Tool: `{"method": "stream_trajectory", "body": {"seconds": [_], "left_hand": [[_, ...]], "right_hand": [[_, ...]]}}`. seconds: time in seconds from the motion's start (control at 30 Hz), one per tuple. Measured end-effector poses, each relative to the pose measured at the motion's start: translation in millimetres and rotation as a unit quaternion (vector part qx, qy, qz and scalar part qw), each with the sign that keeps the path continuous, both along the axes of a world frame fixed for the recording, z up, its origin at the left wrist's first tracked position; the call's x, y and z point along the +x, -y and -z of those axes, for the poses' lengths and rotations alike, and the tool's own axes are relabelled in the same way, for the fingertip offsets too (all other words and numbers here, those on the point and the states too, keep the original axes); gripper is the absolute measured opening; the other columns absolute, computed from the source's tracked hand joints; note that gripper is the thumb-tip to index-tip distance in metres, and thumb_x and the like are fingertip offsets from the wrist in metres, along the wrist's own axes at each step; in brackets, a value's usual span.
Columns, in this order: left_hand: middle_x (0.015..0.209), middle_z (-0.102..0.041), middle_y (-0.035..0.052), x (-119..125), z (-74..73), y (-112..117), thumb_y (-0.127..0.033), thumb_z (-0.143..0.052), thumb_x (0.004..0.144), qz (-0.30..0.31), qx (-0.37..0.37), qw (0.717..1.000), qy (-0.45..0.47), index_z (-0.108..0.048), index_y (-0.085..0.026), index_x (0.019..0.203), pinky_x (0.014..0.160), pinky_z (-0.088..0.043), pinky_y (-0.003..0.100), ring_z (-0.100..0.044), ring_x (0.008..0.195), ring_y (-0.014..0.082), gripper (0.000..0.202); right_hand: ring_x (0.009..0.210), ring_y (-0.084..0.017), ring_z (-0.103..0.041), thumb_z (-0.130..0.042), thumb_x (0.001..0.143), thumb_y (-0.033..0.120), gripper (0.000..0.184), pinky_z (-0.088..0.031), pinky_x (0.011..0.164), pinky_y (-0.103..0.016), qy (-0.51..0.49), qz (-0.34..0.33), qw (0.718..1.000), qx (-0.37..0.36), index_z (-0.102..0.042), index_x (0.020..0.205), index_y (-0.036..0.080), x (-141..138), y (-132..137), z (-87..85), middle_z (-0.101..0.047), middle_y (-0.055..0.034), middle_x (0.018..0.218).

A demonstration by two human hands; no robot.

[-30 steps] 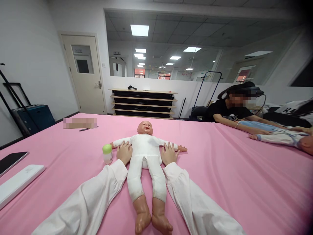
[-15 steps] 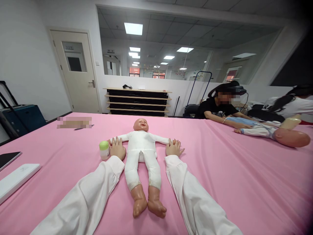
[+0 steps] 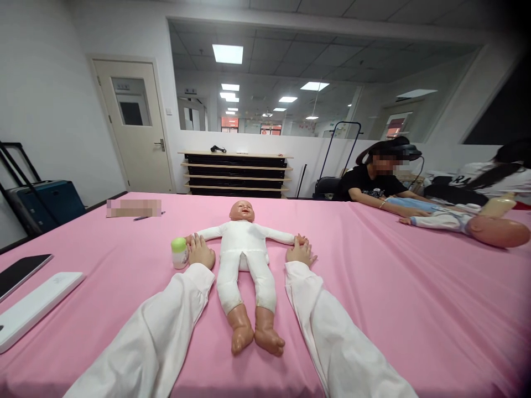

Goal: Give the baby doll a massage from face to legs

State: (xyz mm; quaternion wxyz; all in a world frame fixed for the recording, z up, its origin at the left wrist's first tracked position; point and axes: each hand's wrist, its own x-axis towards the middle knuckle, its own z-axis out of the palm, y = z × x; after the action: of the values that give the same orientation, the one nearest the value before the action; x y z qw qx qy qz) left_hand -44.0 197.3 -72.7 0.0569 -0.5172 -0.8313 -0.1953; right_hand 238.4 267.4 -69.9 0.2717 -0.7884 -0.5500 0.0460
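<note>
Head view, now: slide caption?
Left hand and right hand flank a face-up doll on pink cloth, a green-lidded jar beside the left hand.

Wht slab (image 3: 41,309) + blk phone (image 3: 22,275) lie well L of L fingers (image 3: 199,241); pen (image 3: 145,218) fwd-L of them. Shelf rack (image 3: 236,174) stands beyond. Far R of R fingers (image 3: 305,248): co-worker (image 3: 367,181) w/ 2nd doll (image 3: 443,222), yellowish bottle (image 3: 498,206) near its head.

Bench (image 3: 249,384): spread with pink cloth (image 3: 352,309), creased toward the right
Middle: white-bodied doll (image 3: 243,240) on its back, arms spread, feet toward the near edge
Left of doll: small green-lidded jar (image 3: 180,255), upright
Near left: phone (image 3: 25,273), long white slab (image 3: 41,307) just beside it
Far left: pen (image 3: 144,218) beside a pixelated item (image 3: 133,208)
Right: second doll (image 3: 443,223), in white and blue
</note>
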Motion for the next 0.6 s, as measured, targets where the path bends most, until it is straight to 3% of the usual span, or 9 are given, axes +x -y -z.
{"method": "stream_trajectory", "body": {"seconds": [0.23, 0.37, 0.47, 0.6], "left_hand": [[0.149, -0.011, 0.0191, -5.2, 1.0, 10.8, -0.023, -0.036, 0.079, -0.018, -0.011, 0.999, 0.037, -0.021, 0.006, 0.139, 0.115, -0.012, 0.039, -0.008, 0.140, 0.0274, 0.068], [0.147, -0.013, 0.0217, -13.3, 3.0, 20.1, -0.023, -0.037, 0.080, -0.016, -0.027, 0.998, 0.056, -0.024, 0.007, 0.137, 0.113, -0.018, 0.041, -0.009, 0.139, 0.0298, 0.066], [0.143, -0.027, 0.0212, -20.2, 5.6, 26.6, -0.025, -0.039, 0.083, 0.023, -0.047, 0.997, 0.057, -0.039, 0.000, 0.131, 0.111, -0.023, 0.041, -0.020, 0.137, 0.0287, 0.054], [0.130, -0.046, 0.0124, -24.5, 6.9, 32.0, -0.037, -0.045, 0.087, 0.082, -0.064, 0.993, 0.053, -0.051, -0.012, 0.118, 0.106, -0.030, 0.044, -0.040, 0.125, 0.0219, 0.041]], "right_hand": [[0.137, -0.028, -0.014, -0.036, 0.083, 0.020, 0.053, -0.008, 0.108, -0.055, -0.020, 0.007, 1.000, 0.015, -0.039, 0.134, 0.008, 6.3, 13.6, 4.7, -0.022, -0.0186, 0.146], [0.136, -0.031, -0.017, -0.036, 0.082, 0.014, 0.049, -0.012, 0.108, -0.054, -0.046, -0.010, 0.998, 0.048, -0.045, 0.128, 0.002, 8.1, 25.5, 9.2, -0.027, -0.0212, 0.144], [0.129, -0.028, -0.034, -0.036, 0.082, 0.013, 0.045, -0.026, 0.107, -0.043, -0.077, -0.077, 0.991, 0.075, -0.050, 0.123, 0.004, 9.6, 33.1, 11.5, -0.043, -0.0194, 0.134], [0.112, -0.019, -0.053, -0.035, 0.080, 0.012, 0.045, -0.041, 0.097, -0.030, -0.122, -0.192, 0.970, 0.089, -0.053, 0.121, 0.015, 7.4, 35.9, 14.6, -0.059, -0.0085, 0.118]]}}
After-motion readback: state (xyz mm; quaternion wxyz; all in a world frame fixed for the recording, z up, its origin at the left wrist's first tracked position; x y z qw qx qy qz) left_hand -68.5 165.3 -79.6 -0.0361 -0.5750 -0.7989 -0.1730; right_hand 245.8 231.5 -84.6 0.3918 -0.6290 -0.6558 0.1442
